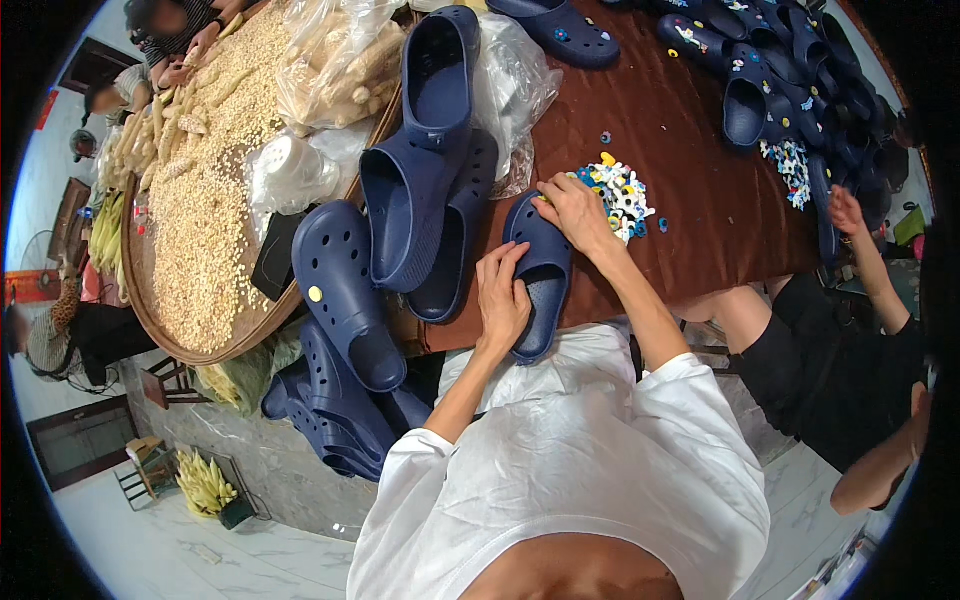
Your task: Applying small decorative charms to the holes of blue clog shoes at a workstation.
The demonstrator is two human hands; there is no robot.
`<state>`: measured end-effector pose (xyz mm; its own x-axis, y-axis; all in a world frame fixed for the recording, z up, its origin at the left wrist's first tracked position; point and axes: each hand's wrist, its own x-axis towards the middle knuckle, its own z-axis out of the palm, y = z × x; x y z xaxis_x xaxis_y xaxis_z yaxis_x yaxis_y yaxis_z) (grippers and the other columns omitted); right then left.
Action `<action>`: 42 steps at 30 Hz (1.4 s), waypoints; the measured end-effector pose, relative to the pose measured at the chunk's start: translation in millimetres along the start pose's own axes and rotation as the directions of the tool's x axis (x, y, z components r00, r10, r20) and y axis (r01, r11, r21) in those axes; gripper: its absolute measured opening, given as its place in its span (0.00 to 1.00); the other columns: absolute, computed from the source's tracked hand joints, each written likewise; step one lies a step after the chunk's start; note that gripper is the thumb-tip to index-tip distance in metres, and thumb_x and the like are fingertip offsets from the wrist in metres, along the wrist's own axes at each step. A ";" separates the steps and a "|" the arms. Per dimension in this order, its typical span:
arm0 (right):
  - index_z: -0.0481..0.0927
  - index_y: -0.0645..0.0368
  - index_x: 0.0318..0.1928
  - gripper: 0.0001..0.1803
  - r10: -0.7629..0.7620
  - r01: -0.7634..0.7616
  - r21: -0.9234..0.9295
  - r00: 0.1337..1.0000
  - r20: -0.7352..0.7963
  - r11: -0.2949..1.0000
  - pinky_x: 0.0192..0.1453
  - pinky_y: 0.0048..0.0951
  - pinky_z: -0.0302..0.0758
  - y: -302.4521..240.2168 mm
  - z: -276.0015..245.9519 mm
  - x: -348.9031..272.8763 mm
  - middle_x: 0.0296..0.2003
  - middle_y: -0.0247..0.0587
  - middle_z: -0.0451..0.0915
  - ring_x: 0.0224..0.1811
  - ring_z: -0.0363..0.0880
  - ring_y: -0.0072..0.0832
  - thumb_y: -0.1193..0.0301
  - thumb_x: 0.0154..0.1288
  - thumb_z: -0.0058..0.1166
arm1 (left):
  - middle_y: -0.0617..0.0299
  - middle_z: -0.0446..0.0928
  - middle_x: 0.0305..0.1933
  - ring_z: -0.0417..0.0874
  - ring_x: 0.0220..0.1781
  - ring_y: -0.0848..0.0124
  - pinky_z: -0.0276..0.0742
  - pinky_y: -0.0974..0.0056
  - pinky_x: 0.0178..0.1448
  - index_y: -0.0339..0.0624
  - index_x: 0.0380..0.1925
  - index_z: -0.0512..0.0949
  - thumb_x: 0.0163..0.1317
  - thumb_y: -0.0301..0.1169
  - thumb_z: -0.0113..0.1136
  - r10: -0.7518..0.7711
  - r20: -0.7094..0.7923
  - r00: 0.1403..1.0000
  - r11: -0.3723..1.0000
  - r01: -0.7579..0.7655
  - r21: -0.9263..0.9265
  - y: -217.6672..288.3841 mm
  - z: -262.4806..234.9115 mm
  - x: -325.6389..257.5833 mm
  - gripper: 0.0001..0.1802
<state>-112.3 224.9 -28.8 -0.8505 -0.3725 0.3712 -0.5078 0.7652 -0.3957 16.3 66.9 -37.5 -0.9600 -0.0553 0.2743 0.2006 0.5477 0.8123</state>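
Note:
A navy blue clog (pixel 541 298) with a holed upper lies at the table's front edge, toe pointing away from me. My left hand (pixel 503 297) grips its left side, fingers laid over the edge of the upper. At the toe, my right hand (pixel 580 214) has its fingers bent and pinched over a small yellow shoe charm (pixel 545 198), mostly covered by the fingertips. Just beyond that hand sits a pile of small white, blue and yellow shoe charms (pixel 625 200). On the left, another clog (pixel 345 290) carries one round yellow charm.
Several plain navy clogs (pixel 440 75) are stacked left of my hands, beside a clear plastic bag (pixel 510 90). A large round tray (pixel 215 358) of corn kernels stands farther left. Decorated clogs (pixel 745 100) are heaped at the far right. A person in black (pixel 845 370) sits on the right.

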 end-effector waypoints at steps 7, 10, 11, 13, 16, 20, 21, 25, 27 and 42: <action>0.79 0.60 0.33 0.09 -0.089 0.096 0.071 0.991 -0.095 0.993 0.35 0.43 0.78 4.5 5.8 -1.0 0.33 0.45 0.76 0.34 0.80 0.45 0.70 0.60 0.65 | 0.47 0.74 0.58 0.72 0.62 0.48 0.67 0.50 0.69 0.41 0.56 0.77 0.50 0.14 0.46 -0.006 -0.023 1.000 1.000 0.006 -0.001 4.1 1.0 0.8 0.31; 0.75 0.60 0.32 0.10 -0.079 0.087 0.071 0.991 -0.113 0.994 0.33 0.43 0.78 2.2 5.1 -0.9 0.33 0.45 0.74 0.33 0.80 0.45 0.71 0.60 0.65 | 0.47 0.74 0.58 0.72 0.62 0.48 0.67 0.50 0.68 0.42 0.56 0.78 0.49 0.14 0.47 -0.011 -0.021 1.000 1.000 0.011 0.007 5.9 -0.5 -0.1 0.31; 0.74 0.60 0.32 0.11 -0.074 0.082 0.070 0.990 -0.117 0.994 0.33 0.43 0.78 1.8 5.0 -1.1 0.32 0.46 0.74 0.33 0.80 0.46 0.72 0.59 0.65 | 0.47 0.74 0.58 0.72 0.62 0.48 0.67 0.50 0.68 0.42 0.56 0.78 0.49 0.14 0.47 -0.011 -0.020 1.000 1.000 0.011 0.006 6.2 -0.3 -0.3 0.31; 0.73 0.60 0.33 0.12 -0.065 0.075 0.075 0.990 -0.126 0.994 0.33 0.43 0.78 2.7 4.3 -1.5 0.32 0.46 0.73 0.33 0.80 0.46 0.72 0.59 0.65 | 0.47 0.74 0.58 0.73 0.61 0.49 0.67 0.51 0.68 0.42 0.56 0.78 0.49 0.13 0.47 0.003 -0.026 1.000 1.000 -0.003 0.012 6.5 0.4 -0.6 0.31; 0.73 0.60 0.34 0.11 -0.043 0.053 0.068 0.990 -0.131 0.996 0.32 0.42 0.77 3.7 5.1 -1.6 0.32 0.45 0.73 0.32 0.80 0.45 0.71 0.61 0.64 | 0.50 0.73 0.60 0.71 0.62 0.49 0.67 0.50 0.69 0.43 0.57 0.77 0.50 0.13 0.49 0.000 0.000 1.000 1.000 0.000 0.024 4.3 0.3 -0.8 0.31; 0.74 0.60 0.34 0.11 -0.032 0.040 0.059 0.991 -0.131 0.997 0.33 0.41 0.77 3.4 3.9 -1.0 0.32 0.42 0.74 0.32 0.80 0.43 0.69 0.63 0.64 | 0.47 0.76 0.58 0.73 0.60 0.48 0.67 0.51 0.68 0.42 0.56 0.78 0.49 0.13 0.47 0.009 -0.022 1.000 1.000 -0.008 0.021 5.0 0.8 -0.6 0.31; 0.74 0.60 0.34 0.11 -0.033 0.041 0.058 0.991 -0.131 0.997 0.33 0.41 0.77 3.2 2.2 -1.6 0.32 0.42 0.74 0.32 0.80 0.43 0.69 0.63 0.64 | 0.47 0.76 0.58 0.73 0.60 0.48 0.68 0.51 0.68 0.41 0.56 0.78 0.49 0.13 0.47 0.016 -0.020 1.000 1.000 -0.016 0.023 5.3 0.3 -0.5 0.31; 0.78 0.61 0.41 0.14 0.016 -0.009 0.127 0.998 -0.055 0.992 0.42 0.43 0.77 -12.8 -9.2 -2.1 0.36 0.44 0.75 0.41 0.79 0.45 0.67 0.60 0.66 | 0.48 0.76 0.57 0.74 0.60 0.49 0.69 0.49 0.67 0.40 0.55 0.78 0.52 0.15 0.51 0.028 -0.020 0.999 1.000 -0.028 -0.002 5.2 -6.9 2.8 0.28; 0.78 0.61 0.43 0.17 0.022 -0.009 0.162 0.996 -0.081 0.987 0.46 0.44 0.77 -16.1 -7.4 -5.9 0.38 0.46 0.74 0.44 0.78 0.47 0.67 0.58 0.68 | 0.47 0.77 0.56 0.75 0.59 0.50 0.69 0.50 0.66 0.39 0.54 0.78 0.53 0.16 0.55 0.043 -0.075 0.996 0.999 -0.041 0.028 16.8 -10.0 0.8 0.25; 0.71 0.61 0.36 0.19 0.119 -0.116 0.068 0.992 -0.031 0.991 0.41 0.46 0.74 -26.9 3.5 -15.1 0.34 0.49 0.73 0.40 0.76 0.49 0.67 0.54 0.70 | 0.59 0.75 0.64 0.74 0.66 0.62 0.62 0.57 0.76 0.36 0.64 0.70 0.74 0.45 0.54 -0.438 0.457 0.774 -0.322 0.340 -0.884 25.5 43.5 2.0 0.27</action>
<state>-86.3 208.2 -26.7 -0.9002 -0.2625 0.3476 -0.4135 0.7659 -0.4924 11.0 117.0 -38.6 -0.9201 0.0987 -0.3791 -0.2181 -0.9330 0.2864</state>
